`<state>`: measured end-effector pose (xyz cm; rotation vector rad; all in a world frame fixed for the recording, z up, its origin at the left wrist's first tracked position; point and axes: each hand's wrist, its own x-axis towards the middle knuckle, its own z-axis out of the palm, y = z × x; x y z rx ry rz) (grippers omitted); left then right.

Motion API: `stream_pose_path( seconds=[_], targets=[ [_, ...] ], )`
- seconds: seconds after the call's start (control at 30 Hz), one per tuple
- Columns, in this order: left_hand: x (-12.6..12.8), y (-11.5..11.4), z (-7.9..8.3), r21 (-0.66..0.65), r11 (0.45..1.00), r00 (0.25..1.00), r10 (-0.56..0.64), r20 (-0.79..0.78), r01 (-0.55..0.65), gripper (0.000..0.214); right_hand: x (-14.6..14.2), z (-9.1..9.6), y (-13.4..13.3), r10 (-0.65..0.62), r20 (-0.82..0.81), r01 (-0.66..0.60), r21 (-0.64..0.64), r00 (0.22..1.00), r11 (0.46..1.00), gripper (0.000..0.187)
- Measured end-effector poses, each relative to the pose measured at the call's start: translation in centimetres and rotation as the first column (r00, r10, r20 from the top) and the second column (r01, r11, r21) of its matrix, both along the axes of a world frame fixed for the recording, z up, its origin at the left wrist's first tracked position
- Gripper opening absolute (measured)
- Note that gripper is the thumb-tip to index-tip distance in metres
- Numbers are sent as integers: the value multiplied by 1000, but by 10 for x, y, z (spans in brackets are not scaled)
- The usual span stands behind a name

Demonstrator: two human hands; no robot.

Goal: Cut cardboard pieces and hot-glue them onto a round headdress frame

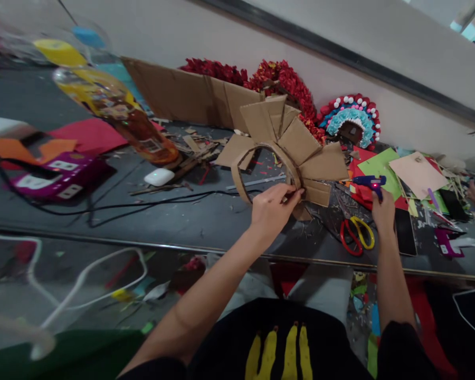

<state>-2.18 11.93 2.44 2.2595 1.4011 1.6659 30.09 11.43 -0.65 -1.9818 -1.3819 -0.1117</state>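
– Where's the brown cardboard ring with fanned square flaps point(301, 145)?
– On edge on the dark grey counter point(206, 221). The left hand point(271, 210) has its grip pinched on the lower rim, seemingly to keep it upright.
– And the right hand point(383, 211)?
– Its grip is wrapped round a blue glue gun point(367, 181), nozzle toward the flaps, beside red-and-yellow scissors point(356, 235).

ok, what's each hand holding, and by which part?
Left hand pinches the cardboard fan at the right end of its arched band; right hand grips the blue glue gun by its handle.
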Motion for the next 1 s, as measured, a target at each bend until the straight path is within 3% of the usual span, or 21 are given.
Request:
stream_pose_path(
  seconds=[0.13, 0.23, 0.37, 0.5, 0.63, 0.8, 1.0],
  targets=[
    [-1, -3, 3, -21, 1000, 999, -20, -31, 20, 17, -1, -4, 19, 10, 30, -6, -146, 1000, 989, 45],
    [-2, -5, 5, -5, 1000, 999, -28, -41, 28, 17, -6, 4, 22, 32, 46, -25, -155, 998, 988, 41],
    [-3, -6, 6, 29, 1000, 998, -5, -61, 7, 20, -34, 35, 6, 120, -10, -118, 101, 993, 988, 36],
    [-2, -11, 6, 61, 998, 995, 9, -102, -3, 22, -82, 79, -22, 391, -309, -296, 313, 867, 903, 32],
    [2, -18, 10, 73, 997, 995, 4, -102, 4, 21, -118, 106, -41, 563, -291, -454, 366, 773, 813, 33],
    [3, -21, 14, 42, 999, 997, -19, -72, 22, 22, -130, 105, -48, 507, -195, -427, 341, 840, 838, 27],
    [2, -21, 16, -10, 999, 998, -50, -31, 50, 21, -132, 97, -52, 487, -181, -404, 358, 854, 842, 27]
  ],
)
